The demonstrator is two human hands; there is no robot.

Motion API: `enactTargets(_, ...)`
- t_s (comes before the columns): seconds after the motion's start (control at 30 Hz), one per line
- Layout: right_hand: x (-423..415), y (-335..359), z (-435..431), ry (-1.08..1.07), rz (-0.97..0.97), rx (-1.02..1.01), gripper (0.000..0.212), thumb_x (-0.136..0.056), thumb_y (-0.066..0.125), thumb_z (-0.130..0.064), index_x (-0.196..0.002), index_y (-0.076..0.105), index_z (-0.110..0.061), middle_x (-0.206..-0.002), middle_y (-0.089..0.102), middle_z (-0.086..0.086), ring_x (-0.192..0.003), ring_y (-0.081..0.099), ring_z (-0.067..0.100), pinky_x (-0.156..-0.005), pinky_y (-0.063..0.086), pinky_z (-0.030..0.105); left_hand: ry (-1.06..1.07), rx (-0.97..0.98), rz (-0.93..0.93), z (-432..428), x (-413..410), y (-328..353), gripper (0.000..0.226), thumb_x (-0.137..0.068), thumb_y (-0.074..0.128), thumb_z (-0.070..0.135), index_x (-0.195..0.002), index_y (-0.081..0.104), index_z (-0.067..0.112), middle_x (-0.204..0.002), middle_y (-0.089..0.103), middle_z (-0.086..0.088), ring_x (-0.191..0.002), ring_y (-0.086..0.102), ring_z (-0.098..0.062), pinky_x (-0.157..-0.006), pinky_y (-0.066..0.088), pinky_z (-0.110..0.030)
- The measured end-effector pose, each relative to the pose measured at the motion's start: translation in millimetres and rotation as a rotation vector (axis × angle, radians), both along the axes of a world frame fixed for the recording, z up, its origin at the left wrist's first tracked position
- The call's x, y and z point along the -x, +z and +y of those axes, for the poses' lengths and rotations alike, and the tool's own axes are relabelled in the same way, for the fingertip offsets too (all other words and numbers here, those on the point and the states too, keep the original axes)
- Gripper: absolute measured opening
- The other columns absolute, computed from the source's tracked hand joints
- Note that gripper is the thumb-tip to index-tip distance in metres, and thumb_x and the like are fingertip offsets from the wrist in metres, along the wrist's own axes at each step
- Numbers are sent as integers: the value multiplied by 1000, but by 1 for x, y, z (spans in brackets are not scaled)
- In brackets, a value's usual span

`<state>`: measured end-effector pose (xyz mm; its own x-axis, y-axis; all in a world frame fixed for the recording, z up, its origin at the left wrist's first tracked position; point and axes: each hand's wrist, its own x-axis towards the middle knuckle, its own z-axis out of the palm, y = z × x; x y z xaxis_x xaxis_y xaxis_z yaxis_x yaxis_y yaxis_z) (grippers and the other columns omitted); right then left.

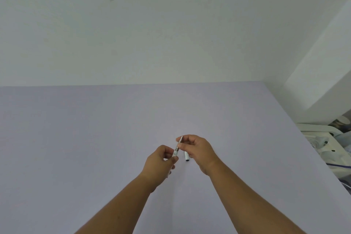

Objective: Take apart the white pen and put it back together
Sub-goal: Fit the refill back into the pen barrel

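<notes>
figure: i am watching the left hand (161, 159) pinching the white pen barrel (175, 153) while the right hand (195, 148) is closing on the refill (179, 142) standing in it, above the lilac table (76, 138). the cap (186, 156) is lying beneath. disassembly or reassembly, i cannot tell; next i judge an axial slide. a pale wall (133, 24) is filling the background.

Bench (95, 138): pale lilac, matt, smooth, even, no grain or gloss. Wall (133, 24): white, matt, painted look, faint marks. Pen part (179, 143) between the hands: thin, silvery, metallic sheen, running into a white plastic-looking section. Loose white piece (186, 156) on the bench: smooth plastic, slight gloss, dark end.
</notes>
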<state>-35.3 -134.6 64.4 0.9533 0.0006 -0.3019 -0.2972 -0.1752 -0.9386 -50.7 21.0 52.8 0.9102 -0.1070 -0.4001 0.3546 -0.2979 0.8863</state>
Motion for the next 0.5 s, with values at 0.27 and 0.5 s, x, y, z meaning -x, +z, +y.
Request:
enactTargets(0.27,-1,1,8,-15,49,23,17,-73,76,-30,-73,65,-18,-76,69,-3,-72,59,13,-64,42,25,22,-16,-36,4,3,2,5,-87,66,19,-89,61,19,-94,66,-1,-68,65,-12,-59,52,-21)
enactTargets(0.5,5,6,12,40,85,-58,19,-82,67,-37,-91,70,-20,-86,68,-5,-63,49,9,-63,42,24,3,-89,-75,7,3,4,4,-88,65,21,-89,61,22,-91,67,3,-69,65,-11,-59,53,-21)
